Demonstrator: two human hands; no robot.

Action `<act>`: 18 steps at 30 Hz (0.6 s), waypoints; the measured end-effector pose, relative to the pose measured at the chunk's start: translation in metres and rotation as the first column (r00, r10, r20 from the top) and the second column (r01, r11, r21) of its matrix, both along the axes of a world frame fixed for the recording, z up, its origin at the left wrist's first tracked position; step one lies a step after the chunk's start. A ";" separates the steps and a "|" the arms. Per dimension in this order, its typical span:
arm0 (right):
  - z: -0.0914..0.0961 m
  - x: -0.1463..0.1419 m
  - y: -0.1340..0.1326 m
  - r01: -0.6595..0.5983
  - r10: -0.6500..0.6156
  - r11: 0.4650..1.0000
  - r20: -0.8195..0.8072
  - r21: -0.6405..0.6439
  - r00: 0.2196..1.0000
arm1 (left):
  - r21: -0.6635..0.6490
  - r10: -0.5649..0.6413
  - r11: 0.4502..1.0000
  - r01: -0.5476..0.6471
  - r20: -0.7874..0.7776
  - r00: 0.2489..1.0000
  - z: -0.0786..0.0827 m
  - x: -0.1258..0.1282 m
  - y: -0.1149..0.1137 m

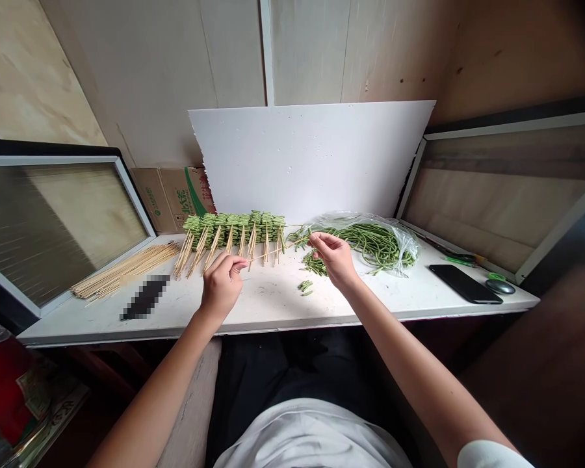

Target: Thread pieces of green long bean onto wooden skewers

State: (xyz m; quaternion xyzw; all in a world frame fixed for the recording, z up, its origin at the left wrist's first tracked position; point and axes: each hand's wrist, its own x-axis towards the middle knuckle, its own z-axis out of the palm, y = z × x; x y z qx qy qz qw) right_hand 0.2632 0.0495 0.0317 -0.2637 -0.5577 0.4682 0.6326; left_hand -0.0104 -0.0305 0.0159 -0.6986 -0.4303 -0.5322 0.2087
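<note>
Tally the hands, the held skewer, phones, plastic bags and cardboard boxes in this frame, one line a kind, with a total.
Hands: 2, left hand and right hand
Bamboo skewer held between them: 1
Phone: 1
Plastic bag: 1
Cardboard box: 1
Total: 6

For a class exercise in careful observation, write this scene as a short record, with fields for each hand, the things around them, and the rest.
Left hand: pinches a bamboo skewer
Right hand: fingertips at the skewer's far end
Things: skewered long beans behind the hands; cut bean pieces on the white bench
Rest: bundle of bamboo skewers; long beans in a plastic bag; smartphone; white foam board
</note>
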 end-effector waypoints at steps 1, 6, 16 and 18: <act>0.000 -0.001 -0.001 0.023 -0.023 1.000 0.000 0.019 1.000 | 0.001 0.000 1.000 0.000 -0.006 1.000 0.000 0.000 0.000; 0.002 -0.004 -0.007 0.098 -0.100 0.989 0.007 0.112 0.995 | 0.005 -0.017 1.000 0.017 -0.026 1.000 -0.003 0.004 0.001; -0.002 -0.005 -0.006 0.114 -0.124 0.984 0.070 0.136 0.990 | 0.001 -0.012 1.000 0.012 -0.020 1.000 -0.003 -0.001 0.002; -0.002 -0.006 -0.006 0.116 -0.127 0.984 0.076 0.139 0.989 | -0.012 -0.024 1.000 0.023 -0.021 0.999 -0.003 -0.003 0.004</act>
